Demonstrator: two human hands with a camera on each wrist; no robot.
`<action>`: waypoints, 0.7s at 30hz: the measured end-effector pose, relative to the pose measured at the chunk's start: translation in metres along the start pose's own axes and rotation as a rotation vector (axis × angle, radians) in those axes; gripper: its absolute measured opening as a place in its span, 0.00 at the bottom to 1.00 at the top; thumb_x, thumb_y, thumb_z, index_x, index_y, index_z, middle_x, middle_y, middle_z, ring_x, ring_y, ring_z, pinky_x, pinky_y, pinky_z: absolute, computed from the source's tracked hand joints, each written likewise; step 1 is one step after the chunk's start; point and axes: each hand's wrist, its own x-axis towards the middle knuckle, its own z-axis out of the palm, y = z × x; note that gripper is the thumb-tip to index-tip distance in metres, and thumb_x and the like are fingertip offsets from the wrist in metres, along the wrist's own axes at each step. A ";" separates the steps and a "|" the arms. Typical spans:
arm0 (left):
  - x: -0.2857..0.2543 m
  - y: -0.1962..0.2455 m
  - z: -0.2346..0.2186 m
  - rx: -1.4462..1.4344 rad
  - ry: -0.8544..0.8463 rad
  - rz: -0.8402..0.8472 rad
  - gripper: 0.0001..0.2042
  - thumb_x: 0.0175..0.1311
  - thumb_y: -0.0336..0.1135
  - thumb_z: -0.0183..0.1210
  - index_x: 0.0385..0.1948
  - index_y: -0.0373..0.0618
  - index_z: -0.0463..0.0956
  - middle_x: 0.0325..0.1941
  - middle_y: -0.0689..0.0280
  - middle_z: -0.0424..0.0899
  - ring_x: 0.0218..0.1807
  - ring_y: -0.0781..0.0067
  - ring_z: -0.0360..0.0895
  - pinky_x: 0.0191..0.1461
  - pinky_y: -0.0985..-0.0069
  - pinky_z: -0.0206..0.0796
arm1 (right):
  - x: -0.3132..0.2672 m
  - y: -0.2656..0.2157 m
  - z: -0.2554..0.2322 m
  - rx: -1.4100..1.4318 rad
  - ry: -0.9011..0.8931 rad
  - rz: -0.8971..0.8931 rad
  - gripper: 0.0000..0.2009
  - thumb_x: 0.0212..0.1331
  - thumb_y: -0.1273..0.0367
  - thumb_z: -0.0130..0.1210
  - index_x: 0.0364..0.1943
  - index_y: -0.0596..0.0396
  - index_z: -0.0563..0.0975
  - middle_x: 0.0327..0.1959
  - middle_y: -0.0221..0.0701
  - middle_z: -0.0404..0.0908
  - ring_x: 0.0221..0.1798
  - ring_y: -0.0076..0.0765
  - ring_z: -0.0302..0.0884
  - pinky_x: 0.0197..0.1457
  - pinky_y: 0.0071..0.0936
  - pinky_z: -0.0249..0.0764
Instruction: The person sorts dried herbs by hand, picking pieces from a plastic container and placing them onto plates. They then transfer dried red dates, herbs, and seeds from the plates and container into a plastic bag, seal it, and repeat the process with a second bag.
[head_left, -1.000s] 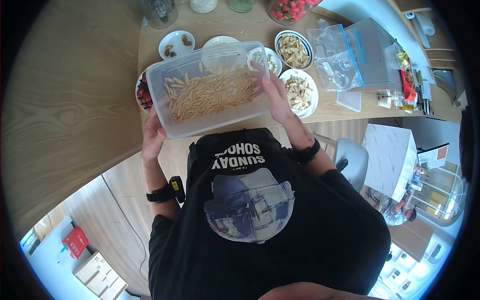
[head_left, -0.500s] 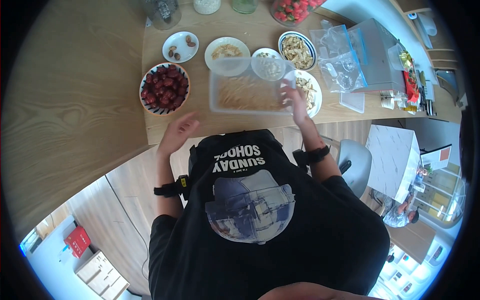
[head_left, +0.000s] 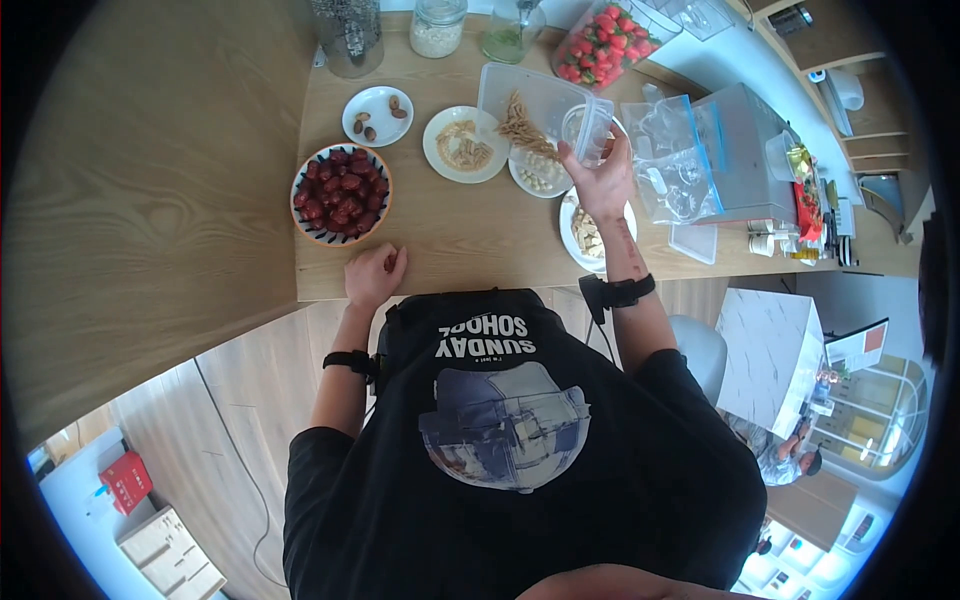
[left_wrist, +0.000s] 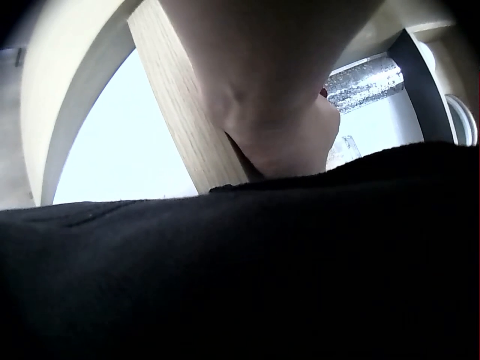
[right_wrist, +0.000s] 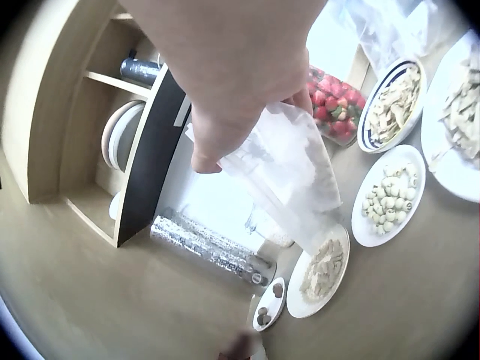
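Note:
My right hand (head_left: 605, 185) grips the short end of a clear plastic box (head_left: 540, 88), raised and tilted over the dishes. Slender light-brown pieces (head_left: 522, 130) are heaped along the inside of the box. Just left of it is a white plate (head_left: 433, 150) with a few pale slivers. A small dish of round white seeds (right_wrist: 390, 201) lies under the box, partly covered by it in the head view. Loosely curled, my left hand (head_left: 374, 275) rests at the table's front edge, below a patterned bowl of dark red dates (head_left: 342, 195), holding nothing.
A small white plate (head_left: 384, 100) carries several brown nuts. Dishes of dried slices (head_left: 587, 235) stand by my right forearm. Behind are glass jars (head_left: 437, 28) and a tub of strawberries (head_left: 605, 45). Plastic zip bags (head_left: 675, 160) and a grey box (head_left: 750, 150) are at the right.
The box went from both hands to the right hand alone, moved away from me toward the back and tilted; its pieces slid into a heap. My left hand let go and dropped to the table edge.

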 end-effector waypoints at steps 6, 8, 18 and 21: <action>-0.001 0.001 -0.003 -0.023 -0.003 -0.023 0.17 0.63 0.45 0.62 0.15 0.50 0.73 0.14 0.67 0.75 0.20 0.60 0.77 0.27 0.63 0.68 | 0.003 -0.015 0.005 -0.075 0.033 -0.160 0.45 0.41 0.46 0.72 0.60 0.64 0.68 0.51 0.48 0.76 0.50 0.52 0.78 0.53 0.44 0.76; -0.001 0.002 -0.004 -0.025 -0.015 -0.025 0.17 0.63 0.45 0.62 0.15 0.50 0.73 0.14 0.66 0.75 0.21 0.60 0.77 0.27 0.63 0.68 | 0.001 -0.021 0.006 -0.080 0.038 -0.199 0.45 0.41 0.47 0.73 0.60 0.62 0.68 0.50 0.48 0.76 0.49 0.52 0.79 0.52 0.44 0.76; -0.001 0.001 -0.003 -0.062 0.021 -0.037 0.17 0.63 0.44 0.62 0.15 0.50 0.74 0.14 0.66 0.76 0.20 0.60 0.77 0.27 0.62 0.69 | -0.013 -0.050 0.005 -0.122 0.013 -0.457 0.44 0.38 0.49 0.74 0.60 0.55 0.68 0.45 0.43 0.75 0.42 0.53 0.80 0.41 0.45 0.79; -0.001 0.001 -0.004 -0.036 0.013 -0.018 0.16 0.63 0.43 0.62 0.15 0.50 0.74 0.14 0.66 0.76 0.20 0.60 0.78 0.27 0.62 0.69 | -0.015 -0.051 0.006 -0.120 0.037 -0.528 0.44 0.37 0.50 0.75 0.60 0.54 0.69 0.43 0.42 0.74 0.40 0.52 0.80 0.39 0.44 0.78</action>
